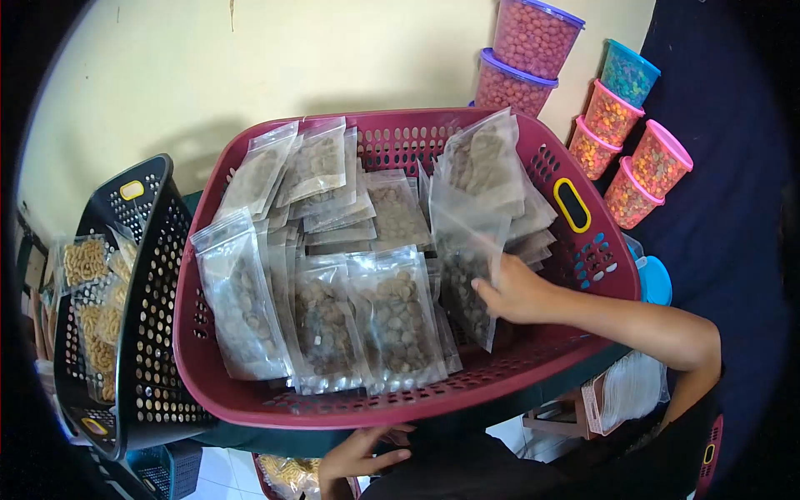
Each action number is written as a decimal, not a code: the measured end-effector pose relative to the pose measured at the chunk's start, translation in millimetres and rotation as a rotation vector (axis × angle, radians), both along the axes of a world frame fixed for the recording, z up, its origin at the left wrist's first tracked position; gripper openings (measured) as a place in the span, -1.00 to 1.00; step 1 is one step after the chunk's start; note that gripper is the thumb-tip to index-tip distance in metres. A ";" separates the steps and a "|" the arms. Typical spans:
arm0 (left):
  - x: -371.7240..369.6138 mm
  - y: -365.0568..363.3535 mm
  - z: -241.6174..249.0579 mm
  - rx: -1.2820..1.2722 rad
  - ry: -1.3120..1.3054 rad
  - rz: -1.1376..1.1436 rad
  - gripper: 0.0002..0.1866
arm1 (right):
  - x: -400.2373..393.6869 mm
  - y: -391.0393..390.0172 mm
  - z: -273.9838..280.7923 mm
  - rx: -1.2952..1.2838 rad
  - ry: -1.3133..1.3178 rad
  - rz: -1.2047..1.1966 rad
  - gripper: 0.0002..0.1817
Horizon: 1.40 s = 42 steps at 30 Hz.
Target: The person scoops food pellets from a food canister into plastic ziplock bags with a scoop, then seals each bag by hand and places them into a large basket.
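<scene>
A maroon perforated laundry basket (333,417) holds many clear zip pouches of dark, round, flat pieces, stacked upright in rows. My right hand (523,292) reaches over the basket's right side, fingers closed on the edge of one pouch (468,279). That pouch stands tilted in the right front part of the basket. Close by, behind it, leans another stack of pouches (483,162). Two pouches (400,325) face me at the front middle. Below the basket's front rim, my left hand (364,454) has thumb and fingers apart and holds nothing visible.
A black perforated basket (150,333) with bags of pale curled snacks (85,262) stands at the left. Purple-lidded tubs (537,33) and pink-lidded tubs (658,158) are stacked behind at right. Below lie a bundle of clear plastic bags (633,392) and another snack-filled basket (287,475).
</scene>
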<state>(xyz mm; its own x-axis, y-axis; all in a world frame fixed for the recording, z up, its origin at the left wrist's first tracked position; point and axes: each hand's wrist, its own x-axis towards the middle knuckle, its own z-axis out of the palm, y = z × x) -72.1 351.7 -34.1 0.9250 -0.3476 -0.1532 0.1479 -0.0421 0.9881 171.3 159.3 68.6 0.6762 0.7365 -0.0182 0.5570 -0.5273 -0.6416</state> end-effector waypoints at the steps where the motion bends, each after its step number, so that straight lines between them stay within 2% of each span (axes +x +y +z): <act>1: 1.4 -2.1 -14.2 0.112 0.052 -0.048 -0.59 | 4.8 3.0 -10.6 0.024 -0.149 0.086 -0.36; 2: 2.0 -3.2 -24.1 0.222 0.101 -0.101 -0.55 | 5.1 -0.8 -19.5 0.016 -0.149 0.081 -0.36; 4: 9.1 -2.7 -23.3 0.165 0.154 -0.111 -0.57 | -0.8 1.0 -11.7 0.078 -0.177 0.014 -0.38; 6: 14.4 1.4 -11.1 0.206 -0.124 -0.122 -0.59 | 0.5 0.8 -2.3 0.036 -0.103 -0.007 -0.39; 8: 17.9 12.8 -9.4 0.240 -0.149 -0.098 -0.66 | 1.3 -2.0 1.7 0.069 0.007 -0.028 -0.40; 10: 29.9 27.0 -1.0 0.137 -0.248 -0.304 -0.72 | 2.4 -7.9 -1.3 0.069 -0.057 -0.017 -0.40; 11: 32.8 28.0 6.8 0.049 -0.465 -0.256 -0.72 | 2.5 -11.5 -2.8 0.068 -0.121 -0.005 -0.40; 12: 30.5 31.3 26.7 0.053 -0.464 -0.260 -0.72 | 3.4 -14.5 -4.5 0.072 -0.121 -0.007 -0.40; 14: 17.7 40.4 85.0 0.066 -0.028 -0.475 -0.58 | 5.8 -19.2 -6.3 0.054 -0.174 0.009 -0.39; 16: 15.3 46.3 125.7 0.067 -0.215 -0.420 -0.59 | 8.4 -22.4 -1.9 0.072 -0.088 0.004 -0.38; 18: 19.8 45.8 158.0 0.091 -0.525 -0.395 -0.64 | 11.8 -24.8 1.2 0.094 -0.007 0.005 -0.37; 20: 31.6 34.8 195.2 0.203 -0.611 -0.352 -0.67 | 16.5 -27.8 -3.6 0.107 -0.154 0.056 -0.36; 22: 63.0 27.4 217.9 0.369 -0.553 -0.307 -0.64 | 17.3 -28.5 -4.5 0.118 -0.161 0.058 -0.35; 23: 87.0 14.0 213.6 0.231 -0.481 -0.075 -0.55 | 17.8 -28.4 -5.0 0.120 -0.158 0.050 -0.34; 24: 117.2 2.8 226.0 0.290 -0.314 0.101 -0.74 | 20.1 -28.4 -6.6 0.132 -0.173 0.062 -0.34; 25: 157.1 -4.3 232.0 0.497 -0.325 0.167 -0.76 | 22.5 -28.5 -9.1 0.117 -0.138 0.061 -0.32; 27: 246.2 8.1 187.8 0.682 -0.738 0.162 -0.78 | 21.1 -27.4 -9.8 0.129 -0.105 0.019 -0.32; 29: 314.7 12.7 161.0 0.857 -0.696 -0.017 -0.71 | 17.8 -27.9 -9.8 0.160 -0.089 0.014 -0.35; 30: 334.3 6.4 153.1 0.779 -0.512 -0.060 -0.61 | 17.9 -28.4 -8.2 0.173 -0.052 0.014 -0.38; 31: 347.1 -1.9 148.9 0.979 -0.511 -0.103 -0.44 | 16.6 -29.8 -4.0 0.131 -0.055 0.019 -0.40; 32: 360.1 -9.6 141.0 0.882 -0.393 -0.152 -0.27 | 13.5 -31.9 3.0 0.090 -0.053 0.020 -0.42; 34: 370.1 -26.8 146.2 0.868 -0.391 -0.176 -0.05 | 7.3 -35.2 21.1 -0.034 -0.030 0.072 -0.40; 35: 375.9 -36.6 149.7 0.882 -0.392 -0.208 -0.05 | 5.4 -35.9 25.4 -0.058 -0.036 0.097 -0.44; 37: 374.8 -55.5 163.7 1.204 -0.145 -0.060 0.16 | 0.6 -37.7 29.4 -0.066 -0.024 0.114 -0.48; 40: 382.5 -78.4 166.8 1.217 -0.094 -0.035 0.27 | -6.0 -36.8 31.6 -0.116 -0.052 0.243 -0.48; 42: 379.6 -92.0 168.7 1.119 -0.032 0.008 0.24 | -10.7 -36.1 27.9 -0.104 -0.086 0.298 -0.48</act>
